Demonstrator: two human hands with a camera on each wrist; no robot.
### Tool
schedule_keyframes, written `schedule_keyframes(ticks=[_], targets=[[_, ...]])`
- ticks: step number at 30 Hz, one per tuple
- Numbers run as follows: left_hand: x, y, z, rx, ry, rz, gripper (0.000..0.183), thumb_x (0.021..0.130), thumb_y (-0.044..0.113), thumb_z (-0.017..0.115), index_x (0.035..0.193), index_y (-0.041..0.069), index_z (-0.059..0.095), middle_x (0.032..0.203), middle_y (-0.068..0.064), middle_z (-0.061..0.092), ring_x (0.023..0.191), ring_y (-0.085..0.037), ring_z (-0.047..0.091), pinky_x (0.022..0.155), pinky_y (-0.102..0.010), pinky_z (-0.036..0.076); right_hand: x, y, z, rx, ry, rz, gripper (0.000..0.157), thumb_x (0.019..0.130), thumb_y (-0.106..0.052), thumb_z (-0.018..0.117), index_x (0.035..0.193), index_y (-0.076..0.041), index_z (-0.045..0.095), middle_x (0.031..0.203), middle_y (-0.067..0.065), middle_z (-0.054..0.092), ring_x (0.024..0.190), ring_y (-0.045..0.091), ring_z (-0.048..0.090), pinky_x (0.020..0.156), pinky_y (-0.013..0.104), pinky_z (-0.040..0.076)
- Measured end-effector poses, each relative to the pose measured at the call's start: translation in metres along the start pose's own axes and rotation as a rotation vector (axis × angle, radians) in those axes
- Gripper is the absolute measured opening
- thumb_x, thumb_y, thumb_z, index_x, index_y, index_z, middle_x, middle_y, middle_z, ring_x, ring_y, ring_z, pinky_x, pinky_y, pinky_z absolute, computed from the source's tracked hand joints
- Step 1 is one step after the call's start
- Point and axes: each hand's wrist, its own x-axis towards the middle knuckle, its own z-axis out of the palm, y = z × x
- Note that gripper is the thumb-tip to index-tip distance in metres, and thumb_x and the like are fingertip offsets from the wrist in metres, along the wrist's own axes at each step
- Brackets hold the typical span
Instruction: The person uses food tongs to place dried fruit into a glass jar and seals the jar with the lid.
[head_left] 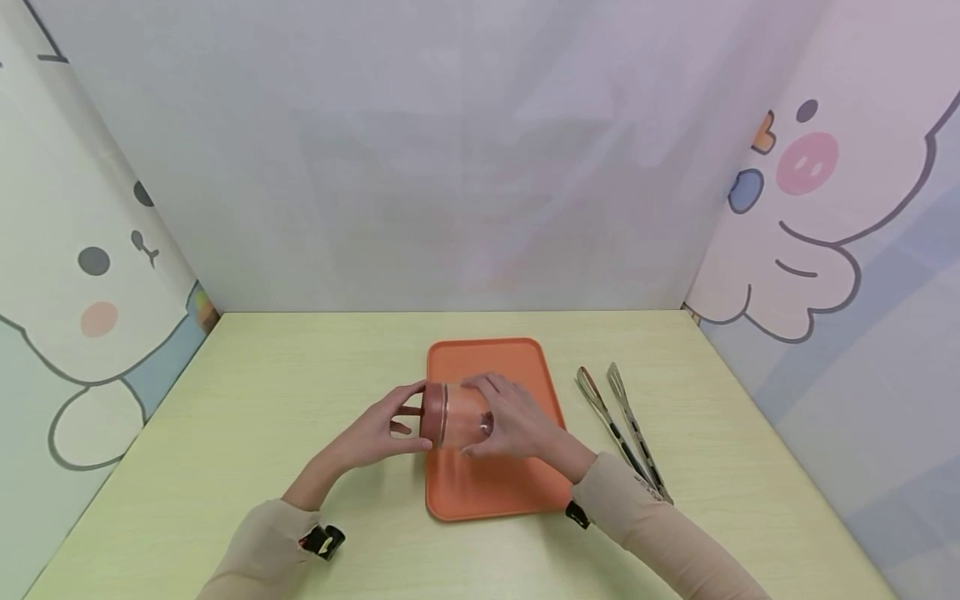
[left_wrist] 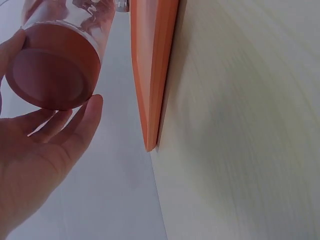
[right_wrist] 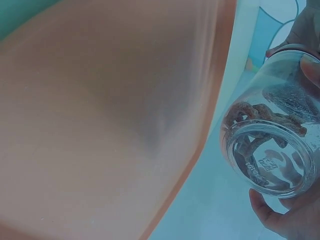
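A clear jar (head_left: pixel 460 417) with a reddish-brown lid (head_left: pixel 432 412) is held on its side above an orange tray (head_left: pixel 487 492). My left hand (head_left: pixel 378 429) grips the lid, thumb and fingers spread around its rim; the left wrist view shows the lid's flat top (left_wrist: pixel 50 75). Around the glass body curls my right hand (head_left: pixel 517 421), near the base. In the right wrist view, brown lumpy pieces (right_wrist: pixel 260 117) lie inside the jar, close to its round bottom. The lid is on the jar; whether it is loose cannot be seen.
Right of the tray, what looks like a pair of metal tongs (head_left: pixel 630 425) lies spread on the light wooden table (head_left: pixel 322 358), partly beside my right sleeve. A pale wall stands behind, with cartoon-printed panels at both sides.
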Motion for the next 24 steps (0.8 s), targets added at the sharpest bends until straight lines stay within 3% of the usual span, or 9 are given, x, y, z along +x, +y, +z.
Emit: schedule_keyframes(ticks=[14, 20, 24], targets=[[-0.001, -0.003, 0.0, -0.071, -0.081, 0.026, 0.082, 0.075, 0.019, 0.072, 0.137, 0.029, 0.02, 0.134, -0.013, 0.032, 0.093, -0.022, 0.058, 0.07, -0.03, 0.048, -0.001, 0.001, 0.0, 0.014, 0.023, -0.016, 0.082, 0.059, -0.053, 0.073, 0.122, -0.012, 0.042, 0.116, 0.0, 0.045, 0.097, 0.015, 0.046, 0.077, 0.036, 0.04], [0.0, 0.001, 0.002, -0.049, -0.046, -0.034, 0.076, 0.081, 0.025, 0.065, 0.139, 0.022, 0.016, 0.133, -0.015, 0.033, 0.09, -0.019, 0.058, 0.069, -0.03, 0.049, -0.001, 0.001, 0.001, 0.007, 0.008, -0.007, 0.081, 0.06, -0.054, 0.072, 0.123, -0.013, 0.041, 0.118, 0.0, 0.044, 0.098, 0.015, 0.046, 0.078, 0.037, 0.04], [0.001, 0.013, 0.002, -0.084, -0.005, -0.091, 0.066, 0.091, 0.027, 0.051, 0.141, 0.007, 0.012, 0.13, -0.023, 0.034, 0.089, -0.023, 0.058, 0.065, -0.035, 0.049, -0.001, 0.0, 0.0, -0.009, 0.003, -0.007, 0.081, 0.061, -0.057, 0.069, 0.123, -0.013, 0.042, 0.116, -0.001, 0.045, 0.099, 0.014, 0.045, 0.078, 0.035, 0.04]])
